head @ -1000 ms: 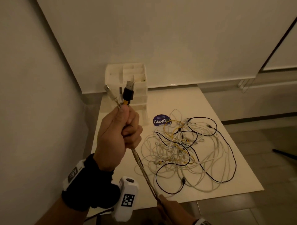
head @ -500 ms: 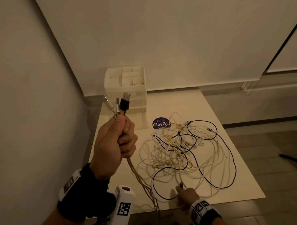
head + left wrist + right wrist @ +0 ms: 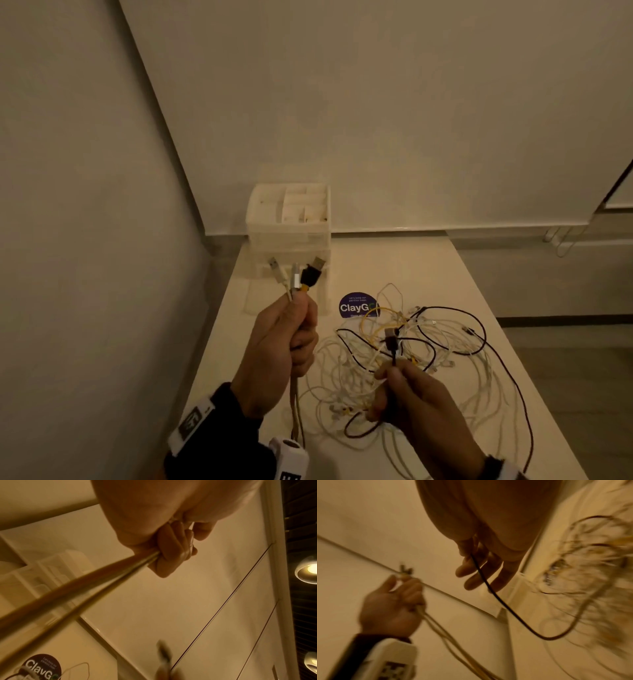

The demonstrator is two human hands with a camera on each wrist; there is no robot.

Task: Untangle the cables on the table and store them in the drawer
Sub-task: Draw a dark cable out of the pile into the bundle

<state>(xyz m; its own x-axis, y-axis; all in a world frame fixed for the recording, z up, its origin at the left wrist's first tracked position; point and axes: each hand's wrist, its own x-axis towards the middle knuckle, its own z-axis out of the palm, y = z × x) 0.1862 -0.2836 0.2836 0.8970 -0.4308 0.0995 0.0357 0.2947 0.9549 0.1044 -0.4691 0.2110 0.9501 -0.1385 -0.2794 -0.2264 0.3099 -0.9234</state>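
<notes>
My left hand (image 3: pixel 291 342) grips a bundle of three cables (image 3: pixel 296 404) upright above the table's left side. Their USB plugs (image 3: pixel 298 275) stick up from the fist: one white, one silver, one black. In the left wrist view the fingers (image 3: pixel 171 550) curl round the cables (image 3: pixel 85 586). My right hand (image 3: pixel 407 401) pinches a black cable (image 3: pixel 394 356) just below its plug (image 3: pixel 391 337), lifted over the tangle. The right wrist view shows that black cable (image 3: pixel 489 588) running down from the fingers (image 3: pixel 469 568). A tangle of white, yellow and black cables (image 3: pixel 411 363) lies on the table (image 3: pixel 394 260).
A white drawer unit (image 3: pixel 289 222) with open top compartments stands at the table's back left, against the wall. A round purple sticker (image 3: pixel 356 306) lies beside the tangle. A wall runs close along the left. The floor drops away past the table's right edge.
My right hand came up from the table's front edge with a black cable's plug end pinched in it. The left hand stayed raised with its bundle, which now hangs straight down.
</notes>
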